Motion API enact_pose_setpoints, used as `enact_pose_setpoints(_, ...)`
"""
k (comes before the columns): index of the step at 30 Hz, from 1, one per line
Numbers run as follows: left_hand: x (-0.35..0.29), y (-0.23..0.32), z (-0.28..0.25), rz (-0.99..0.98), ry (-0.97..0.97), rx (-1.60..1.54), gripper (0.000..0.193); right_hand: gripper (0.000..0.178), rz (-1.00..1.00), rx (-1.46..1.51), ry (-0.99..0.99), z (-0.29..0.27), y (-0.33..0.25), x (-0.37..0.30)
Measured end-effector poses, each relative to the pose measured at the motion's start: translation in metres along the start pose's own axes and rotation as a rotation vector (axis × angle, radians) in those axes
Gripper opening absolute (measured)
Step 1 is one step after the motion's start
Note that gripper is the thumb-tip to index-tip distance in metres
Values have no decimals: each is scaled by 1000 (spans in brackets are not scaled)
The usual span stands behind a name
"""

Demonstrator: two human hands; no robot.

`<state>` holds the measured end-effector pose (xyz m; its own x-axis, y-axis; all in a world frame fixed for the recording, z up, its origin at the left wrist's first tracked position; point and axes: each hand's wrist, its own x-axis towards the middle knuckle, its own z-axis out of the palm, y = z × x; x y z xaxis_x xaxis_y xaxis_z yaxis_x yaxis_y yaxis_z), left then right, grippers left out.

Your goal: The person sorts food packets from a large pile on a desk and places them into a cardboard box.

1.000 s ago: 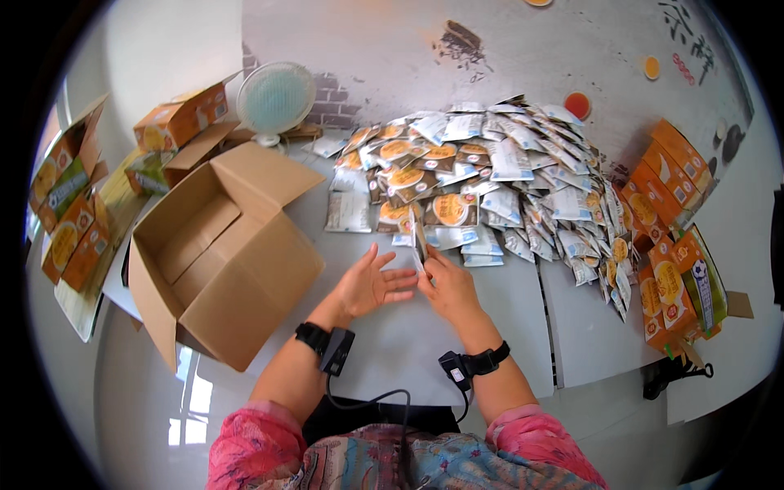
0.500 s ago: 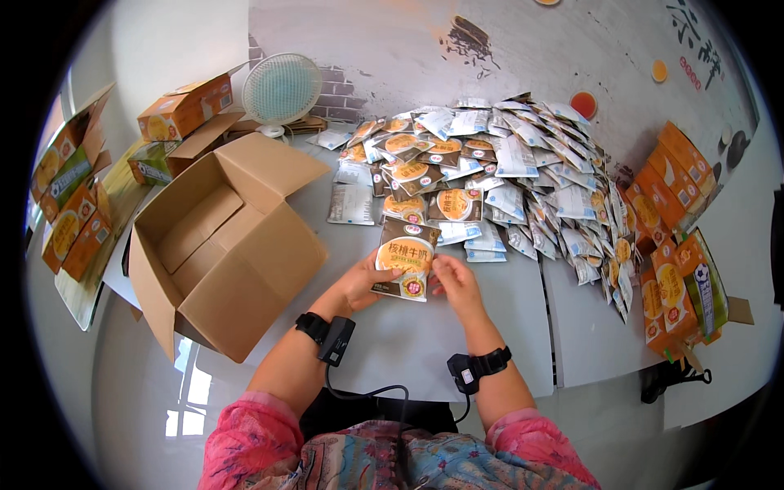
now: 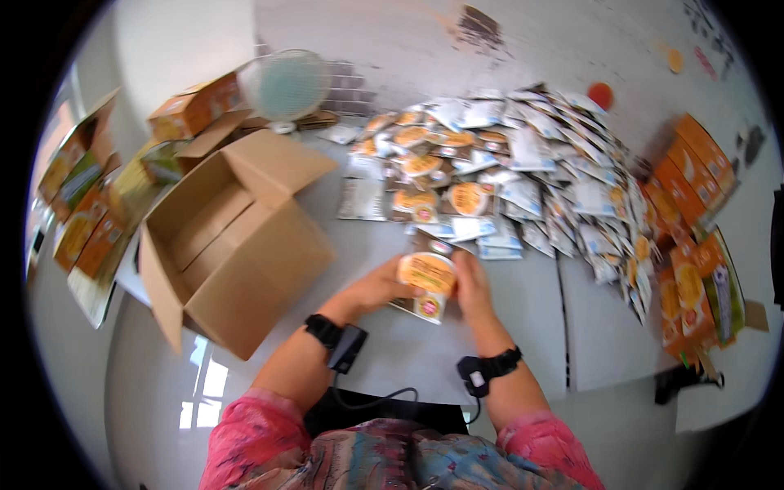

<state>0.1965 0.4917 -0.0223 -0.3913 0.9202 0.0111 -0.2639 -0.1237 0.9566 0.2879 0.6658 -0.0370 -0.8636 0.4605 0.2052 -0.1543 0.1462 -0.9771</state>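
A brown and white sachet [image 3: 428, 276] with an orange round picture is held upright above the near side of the table, its printed front toward me. My left hand [image 3: 377, 291] grips its left edge, thumb across the front. At the right edge, my right hand [image 3: 472, 284] closes on the sachet, its fingertips partly hidden behind it. Just beyond lies a large heap of similar sachets [image 3: 467, 199], some showing brown printed fronts and others silvery-white backs. The view is slightly blurred.
To the left stands a brown cardboard box [image 3: 269, 261] with its flaps up. Orange cartons [image 3: 196, 108] and a round fan [image 3: 290, 85] are behind it. More orange cartons [image 3: 684, 286] stand at the right. A seam [image 3: 563, 327] divides the table.
The sachet is tilted and slightly lower in my hands. My right hand has moved up along its right edge and closed on it. The whole view has shifted a little.
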Motion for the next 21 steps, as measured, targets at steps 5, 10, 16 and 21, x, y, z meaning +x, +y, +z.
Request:
enact_pose_setpoints(5,1,-4,3,13,-83,68,47,39,142,42,74,-6,-7,3)
enact_pose_setpoints(10,-1,8,4,-108,40,-122,45,38,111,109,14,-9,-6,2)
enact_pose_setpoints(16,-12,26,11,-81,153,38,42,44,108,391,-80,4,-29,-8)
enact_pose_setpoints(21,-57,94,11,-7,355,-124,40,50,91,378,-163,-1,-34,-10)
